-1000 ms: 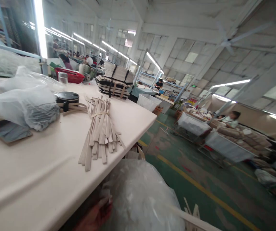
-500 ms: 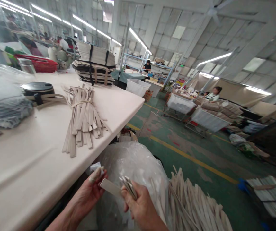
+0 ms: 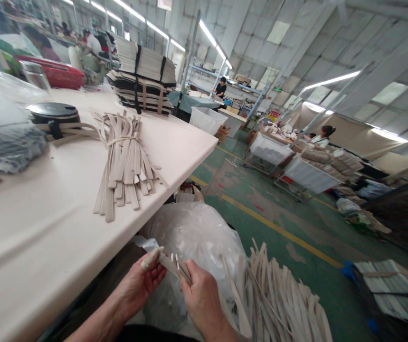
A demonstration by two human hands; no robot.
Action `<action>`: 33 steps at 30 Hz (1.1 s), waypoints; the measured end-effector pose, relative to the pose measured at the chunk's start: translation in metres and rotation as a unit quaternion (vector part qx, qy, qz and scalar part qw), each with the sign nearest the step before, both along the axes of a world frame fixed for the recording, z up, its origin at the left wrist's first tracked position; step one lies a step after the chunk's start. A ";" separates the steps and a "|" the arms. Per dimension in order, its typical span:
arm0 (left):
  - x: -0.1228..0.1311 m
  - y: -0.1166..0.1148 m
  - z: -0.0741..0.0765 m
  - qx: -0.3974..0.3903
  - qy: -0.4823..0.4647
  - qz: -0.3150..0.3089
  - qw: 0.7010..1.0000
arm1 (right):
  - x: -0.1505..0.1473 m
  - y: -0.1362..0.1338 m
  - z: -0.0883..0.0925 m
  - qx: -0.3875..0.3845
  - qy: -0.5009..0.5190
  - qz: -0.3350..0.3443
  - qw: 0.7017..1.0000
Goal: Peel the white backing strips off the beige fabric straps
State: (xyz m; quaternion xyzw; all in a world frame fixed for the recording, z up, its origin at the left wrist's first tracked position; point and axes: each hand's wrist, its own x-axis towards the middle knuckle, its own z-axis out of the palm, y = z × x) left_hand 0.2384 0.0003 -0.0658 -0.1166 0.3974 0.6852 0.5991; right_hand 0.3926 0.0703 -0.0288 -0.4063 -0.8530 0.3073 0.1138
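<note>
Beside the table edge, my left hand [image 3: 141, 280] is closed, with thumb and fingers pinching the end of a flat beige strap [image 3: 168, 263]. A pale wrap covers one of its fingertips, and a thin whitish piece [image 3: 147, 243] shows just behind it. My right hand [image 3: 200, 292] is wrapped round several folded beige straps [image 3: 182, 270], whose ends stick up past the fingers. The pinched strap runs between both hands. On the table lies a tied bundle of similar straps [image 3: 123, 166]. More long loose straps [image 3: 282, 299] hang at the lower right.
A pale table [image 3: 64, 190] fills the left side, bearing a stack of strapped panels [image 3: 143, 71], a round black-lidded item [image 3: 54, 114] and a plastic-wrapped pile [image 3: 4, 128]. A clear plastic bag [image 3: 193, 228] bulges behind my hands. White bins [image 3: 308, 173] and other people are farther off.
My left hand has moved slightly right, closer to my right hand, and its fingers now cover the strap's end. The view has tilted a little downward.
</note>
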 end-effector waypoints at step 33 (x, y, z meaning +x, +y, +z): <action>0.018 -0.006 -0.025 -0.032 -0.001 -0.038 0.999 | -0.008 0.007 0.016 -0.193 0.045 0.081 0.977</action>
